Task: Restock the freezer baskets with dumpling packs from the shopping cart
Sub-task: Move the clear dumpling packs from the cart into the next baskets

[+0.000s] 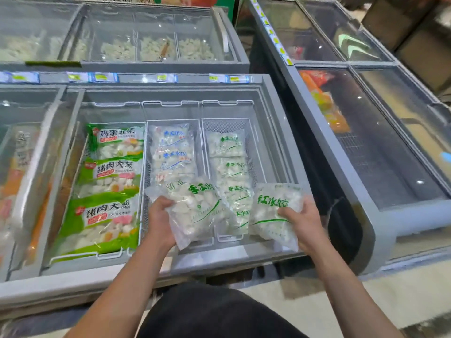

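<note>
The left hand [159, 219] has a tight grip on one dumpling bag [197, 211]. The right hand [303, 222] holds another bag [273, 211]. Both are over the freezer baskets [229, 236].

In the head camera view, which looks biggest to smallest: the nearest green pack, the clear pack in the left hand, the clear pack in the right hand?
1. Nearest green pack, clearly largest.
2. Left-hand pack and right-hand pack look alike; both are crumpled and partly hidden by hands, so I won't rank them.

Upper left of frame: a second chest freezer [151, 11] under closed glass, loose pale dumplings [156, 48] in compartments. Price labels [105, 77] line the strip below it. Right side: closed glass-topped freezer [380, 152] holding orange packets [324, 101].
</note>
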